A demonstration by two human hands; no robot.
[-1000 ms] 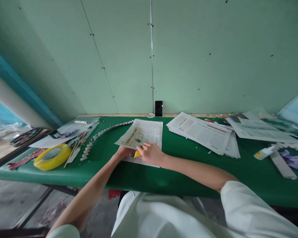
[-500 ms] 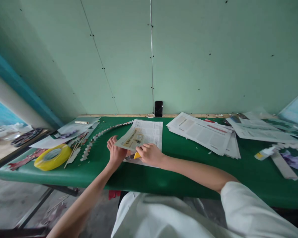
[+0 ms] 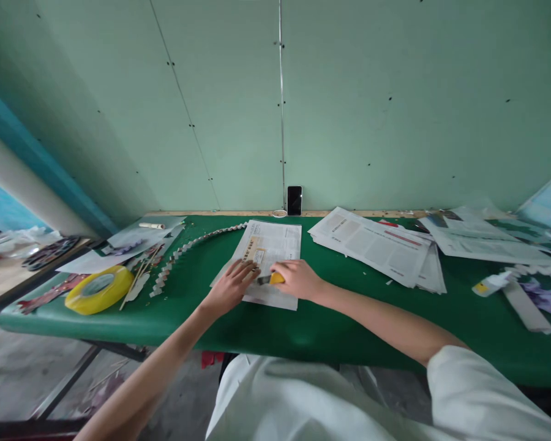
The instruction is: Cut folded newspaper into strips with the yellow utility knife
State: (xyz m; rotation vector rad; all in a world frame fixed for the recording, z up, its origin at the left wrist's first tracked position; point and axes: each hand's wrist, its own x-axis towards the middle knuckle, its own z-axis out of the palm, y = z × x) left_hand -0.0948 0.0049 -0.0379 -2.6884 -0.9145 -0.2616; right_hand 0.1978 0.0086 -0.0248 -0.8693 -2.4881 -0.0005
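Note:
Newspaper sheets lie on the green table in front of me, one sheet slanting out to the left over the other. My left hand rests palm down on the slanted sheet's lower part, fingers stretched out. Closed in my right hand is a utility knife with a yellow handle. Its tip points left, close to my left fingertips and over the paper. Whether the blade touches the paper I cannot tell.
Left of the paper curves a folded-paper chain. Farther left lies a yellow tape roll. A newspaper stack sits to the right, a small glue bottle beyond it. A phone leans on the back wall.
The raised newspaper sheet now lies flat. My left hand has come down onto it, fingers extended. My right hand has moved slightly right with the knife.

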